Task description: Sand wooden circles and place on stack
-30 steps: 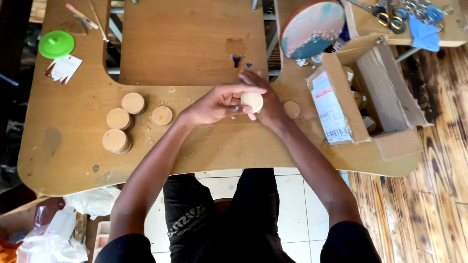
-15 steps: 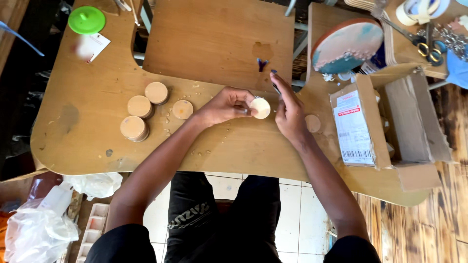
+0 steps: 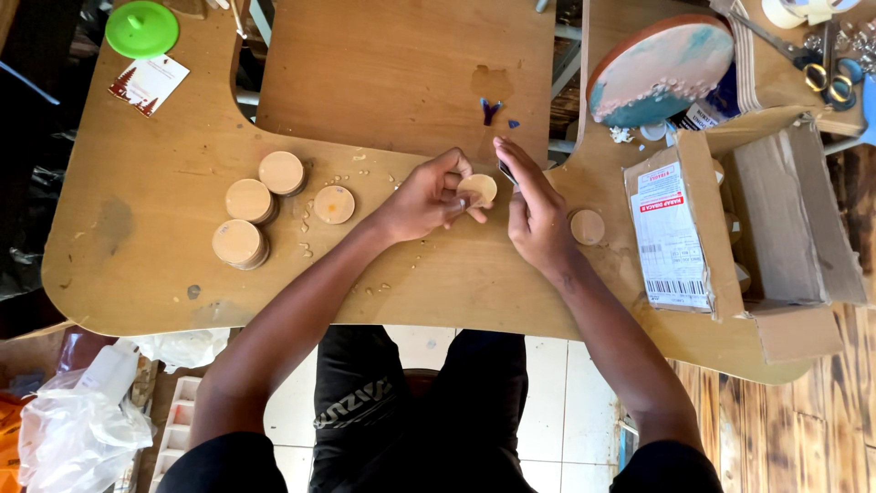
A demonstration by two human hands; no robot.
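Note:
My left hand [image 3: 427, 194] pinches a small round wooden disc [image 3: 477, 189] just above the wooden table [image 3: 146, 237]. Beside it, my right hand [image 3: 534, 215] grips a small thin blade-like tool [image 3: 505, 172] between thumb and fingers, its tip at the disc's right edge. Three stacks of the same wooden discs [image 3: 248, 212] sit to the left, with a single disc [image 3: 334, 204] nearer my left hand. One more disc [image 3: 587, 226] lies right of my right hand. Small shavings are scattered on the table around the discs.
An open cardboard box [image 3: 730, 228] stands at the right. Behind it lie a round painted board [image 3: 659, 68], scissors [image 3: 826, 73] and a tape roll [image 3: 787, 11]. A green lid [image 3: 141, 28] and a card [image 3: 148, 84] sit far left. Plastic bags [image 3: 82, 420] are on the floor.
The camera view has shifted, so the table sits differently in frame. My right hand has drawn slightly away from the disc and now stands beside it with the tool.

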